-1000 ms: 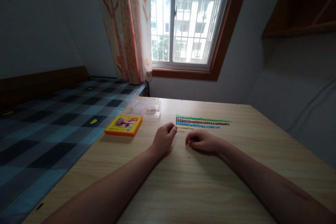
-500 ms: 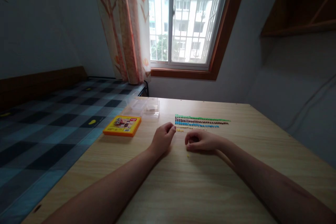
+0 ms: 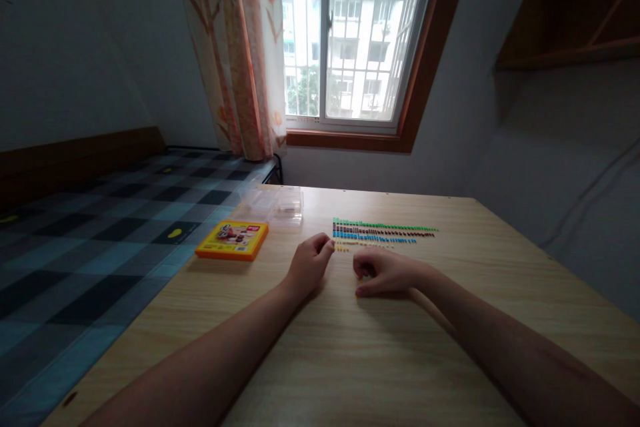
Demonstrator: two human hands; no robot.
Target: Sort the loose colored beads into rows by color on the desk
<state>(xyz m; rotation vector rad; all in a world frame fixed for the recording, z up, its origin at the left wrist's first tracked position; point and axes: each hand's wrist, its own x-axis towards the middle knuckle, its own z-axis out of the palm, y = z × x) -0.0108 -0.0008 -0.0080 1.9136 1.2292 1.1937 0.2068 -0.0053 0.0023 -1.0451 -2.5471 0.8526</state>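
My left hand (image 3: 311,260) rests on the table with its fingers closed in a pinch. Its fingertips are at the left end of a short row of yellow toy pieces (image 3: 342,249); whatever they hold is too small to make out. To the right, my right hand (image 3: 381,271) is low over the tabletop, fingers curled and thumb apart from them. Its thumb tip touches down in front of the rows and covers the spot of a loose yellow piece. Behind the hands lie long rows of small green pieces (image 3: 385,226), brown pieces (image 3: 383,232) and blue pieces (image 3: 375,237), with a pale row (image 3: 353,243) nearer me.
A yellow-orange box (image 3: 233,240) with a printed lid lies on the left of the wooden table (image 3: 300,360). Behind it stands a clear plastic compartment case (image 3: 277,205). A bed with a checked cover (image 3: 120,240) adjoins the table's left edge.
My right hand has lowered slightly toward me, its thumb coming down over the loose yellow piece, which was visible before. The left hand stays in place.
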